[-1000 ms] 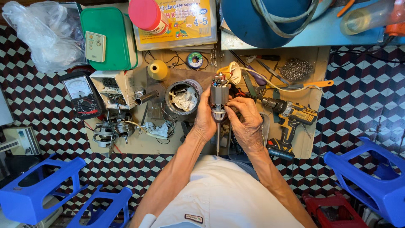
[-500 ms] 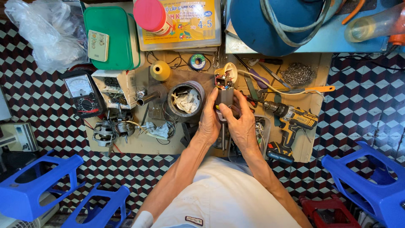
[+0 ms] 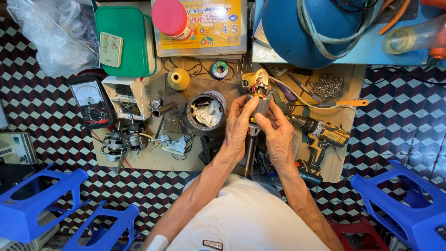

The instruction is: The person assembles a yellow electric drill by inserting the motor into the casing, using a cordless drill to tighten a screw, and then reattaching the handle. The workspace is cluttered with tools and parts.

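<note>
Hands, left hand [image 3: 239, 125] and right hand [image 3: 278, 132], both closed around a small opened motor unit [image 3: 259, 95] above the cardboard mat [image 3: 153, 158]

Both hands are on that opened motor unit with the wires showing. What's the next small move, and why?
Probably steady the grey motor unit with the left hand while the right hand works at its exposed wired top. Both hands grip it upright above the board, with no tool in either hand.

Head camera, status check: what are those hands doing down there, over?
Left hand and right hand both grip the opened power tool, wiring exposed. Yellow drill lies beside. Nothing blocks.
</note>
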